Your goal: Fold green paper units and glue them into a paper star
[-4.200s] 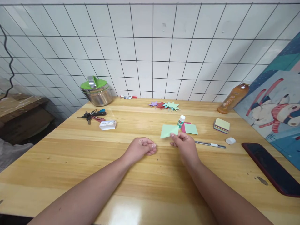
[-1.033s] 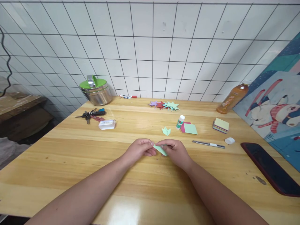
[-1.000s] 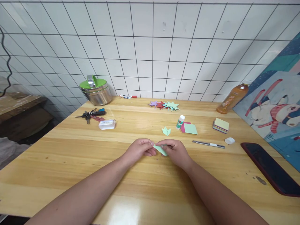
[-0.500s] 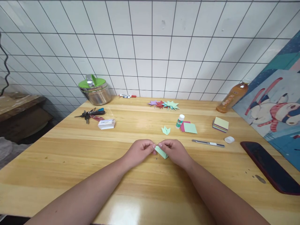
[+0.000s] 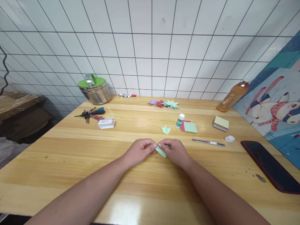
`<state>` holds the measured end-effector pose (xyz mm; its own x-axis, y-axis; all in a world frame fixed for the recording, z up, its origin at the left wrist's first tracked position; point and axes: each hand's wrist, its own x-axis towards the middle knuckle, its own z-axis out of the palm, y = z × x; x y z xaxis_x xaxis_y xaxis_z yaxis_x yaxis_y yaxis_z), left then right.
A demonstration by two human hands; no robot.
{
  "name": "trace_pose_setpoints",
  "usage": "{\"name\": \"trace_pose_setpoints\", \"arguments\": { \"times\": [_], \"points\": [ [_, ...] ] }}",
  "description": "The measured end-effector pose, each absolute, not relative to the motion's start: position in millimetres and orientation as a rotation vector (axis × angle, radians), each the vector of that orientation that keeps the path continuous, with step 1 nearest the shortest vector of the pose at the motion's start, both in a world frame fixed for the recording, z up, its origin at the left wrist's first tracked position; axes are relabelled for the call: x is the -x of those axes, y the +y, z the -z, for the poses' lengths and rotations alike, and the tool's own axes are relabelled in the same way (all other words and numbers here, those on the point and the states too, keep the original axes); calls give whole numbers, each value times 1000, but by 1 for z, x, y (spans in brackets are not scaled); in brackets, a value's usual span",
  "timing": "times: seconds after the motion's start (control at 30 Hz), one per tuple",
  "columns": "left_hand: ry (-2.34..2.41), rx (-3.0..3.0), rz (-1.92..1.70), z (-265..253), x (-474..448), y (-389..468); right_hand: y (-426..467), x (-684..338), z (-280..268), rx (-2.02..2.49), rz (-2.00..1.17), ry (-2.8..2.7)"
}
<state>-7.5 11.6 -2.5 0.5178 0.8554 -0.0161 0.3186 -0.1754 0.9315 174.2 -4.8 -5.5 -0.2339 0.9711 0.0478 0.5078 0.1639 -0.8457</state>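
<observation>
A piece of folded light green paper (image 5: 161, 152) is pinched between my two hands, just above the wooden table (image 5: 93, 175). My left hand (image 5: 143, 150) grips its left corner with thumb and fingers. On the other side, my right hand (image 5: 173, 151) has its thumb on top of the paper and covers part of it. Beyond the hands lies a folded green paper piece (image 5: 166, 129) with pointed tips. Behind that stands a glue stick (image 5: 180, 120), beside green and pink paper squares (image 5: 190, 127).
Folded paper stars (image 5: 170, 104) lie by the wall with a marker (image 5: 127, 95). At left are a steel pot (image 5: 98, 93), keys (image 5: 90, 113) and a small white box (image 5: 106, 123). Rightward are a utility knife (image 5: 208, 142), white cap (image 5: 229, 139), paper stack (image 5: 221, 123), bottle (image 5: 233, 97) and phone (image 5: 269, 165).
Both hands stay almost in place on the green paper, the fingertips shifting only slightly. The other things on the table have not moved.
</observation>
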Motion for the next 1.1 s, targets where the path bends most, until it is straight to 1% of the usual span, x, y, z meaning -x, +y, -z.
{"name": "trace_pose_setpoints", "arguments": {
  "times": [0.33, 0.67, 0.93, 1.03, 1.1],
  "points": [
    [1092, -1816, -645, 10, 7, 13, -5, -175, 6, 1453, -1028, -1770],
    [1140, -1951, -655, 4, 7, 9, -4, -177, 3, 1484, -1053, -1742],
    [1177, -1962, -719, 0, 16, 18, -4, -187, -5, 1522, -993, -1723],
    [1168, -1906, -745, 0, 16, 18, -4, -188, -5, 1515, -989, -1713],
    [1112, -1752, -804, -1, 15, 17, -4, -188, -6, 1504, -985, -1667]
  ]
}}
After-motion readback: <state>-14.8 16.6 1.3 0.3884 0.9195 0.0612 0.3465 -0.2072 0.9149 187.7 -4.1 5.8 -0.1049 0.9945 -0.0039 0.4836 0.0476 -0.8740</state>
